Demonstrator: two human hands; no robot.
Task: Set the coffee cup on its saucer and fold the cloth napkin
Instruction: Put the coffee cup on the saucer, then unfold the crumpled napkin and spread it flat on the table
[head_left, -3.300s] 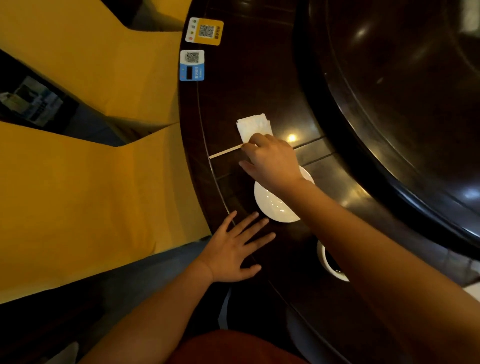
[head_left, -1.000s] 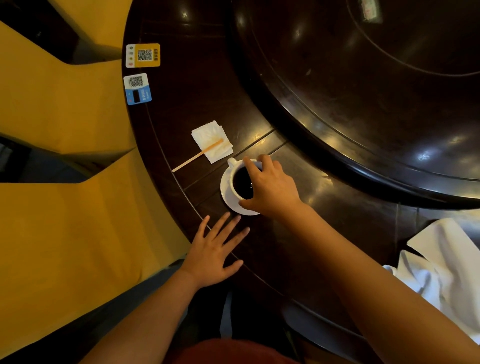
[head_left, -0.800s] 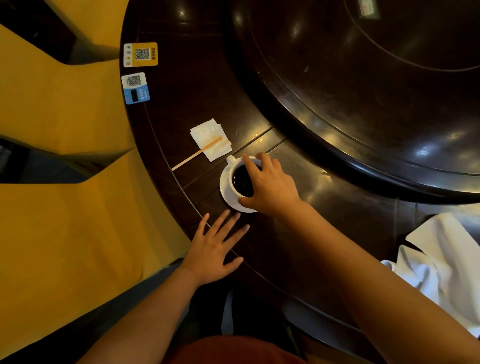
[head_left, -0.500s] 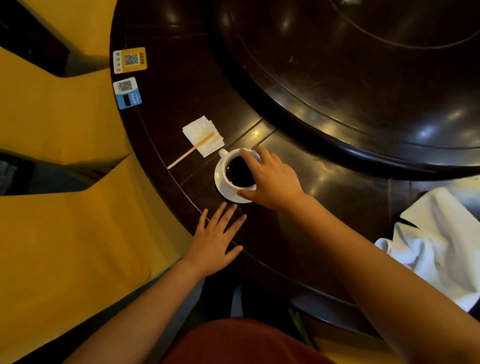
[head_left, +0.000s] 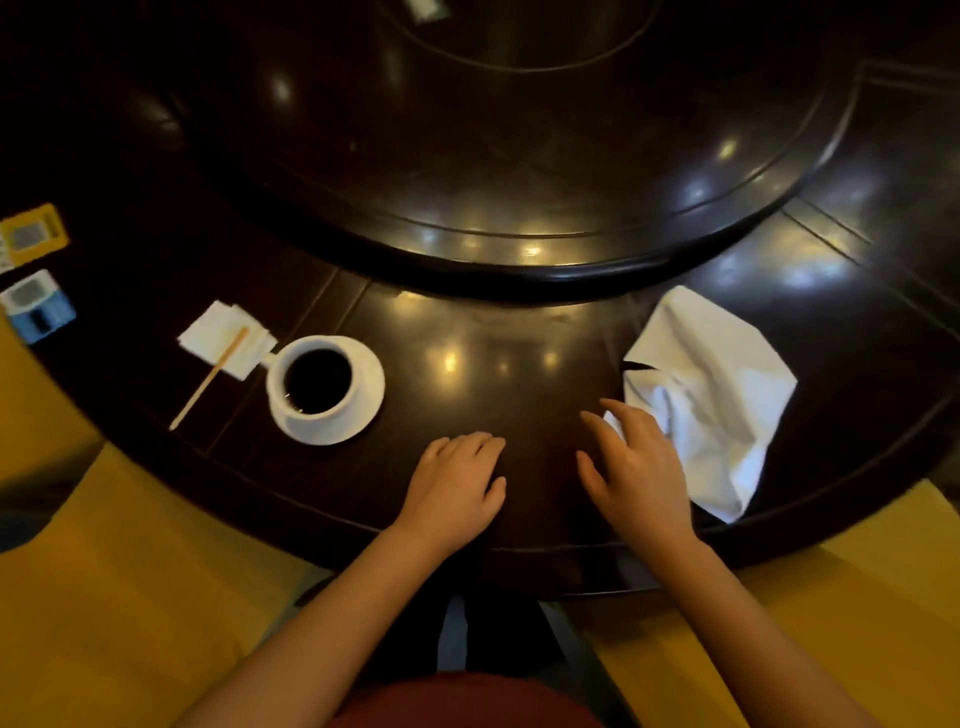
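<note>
A white coffee cup (head_left: 317, 382) full of dark coffee stands on its white saucer (head_left: 370, 384) at the left of the dark table. The white cloth napkin (head_left: 711, 384) lies crumpled at the right. My left hand (head_left: 457, 486) rests palm down on the table near the front edge, holding nothing. My right hand (head_left: 636, 470) hovers with fingers spread beside the napkin's left edge; its fingertips are at the cloth, and no grip shows.
A small paper napkin (head_left: 221, 338) with a wooden stir stick (head_left: 210, 376) on it lies left of the cup. Two QR cards (head_left: 36, 270) sit at the far left. A raised round turntable (head_left: 519, 156) fills the table's middle. Yellow chair covers (head_left: 104, 597) flank the front edge.
My right hand let go of the cup, which stays on the saucer, and moved right to the cloth napkin. My left hand shifted right. The view swung right.
</note>
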